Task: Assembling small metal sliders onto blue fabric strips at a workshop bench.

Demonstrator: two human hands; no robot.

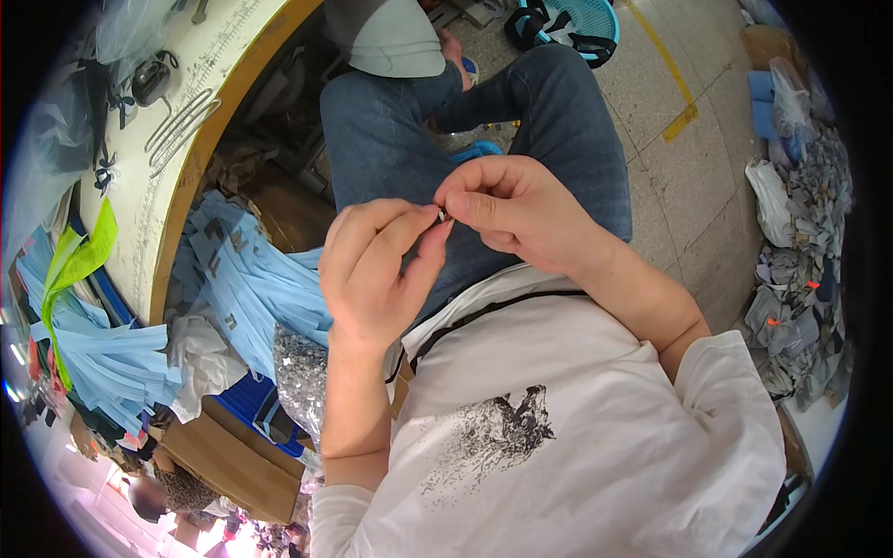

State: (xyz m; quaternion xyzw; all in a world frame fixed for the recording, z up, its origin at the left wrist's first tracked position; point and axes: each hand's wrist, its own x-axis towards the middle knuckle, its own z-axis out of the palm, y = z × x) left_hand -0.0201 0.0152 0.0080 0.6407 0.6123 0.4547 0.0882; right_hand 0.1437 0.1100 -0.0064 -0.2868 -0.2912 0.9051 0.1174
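Above my lap, a small dark, shiny piece (443, 216) is pinched between the fingertips of both hands. It is too small and too covered to tell its kind. My left hand (370, 265) has its thumb and forefinger closed on the left side of the piece. From the other side, my right hand (516, 209) grips it between thumb and forefinger, the other fingers curled in. The two hands meet at the fingertips, over my jeans (577, 130).
On the left stands a worktable (181, 177) with a bent wire rack (183, 130). Light blue fabric strips (246, 260) hang beside it, above a cardboard box (228, 456). Grey scraps (805, 232) lie piled at the right. A turquoise basket (595, 23) stands ahead, near another person's foot.
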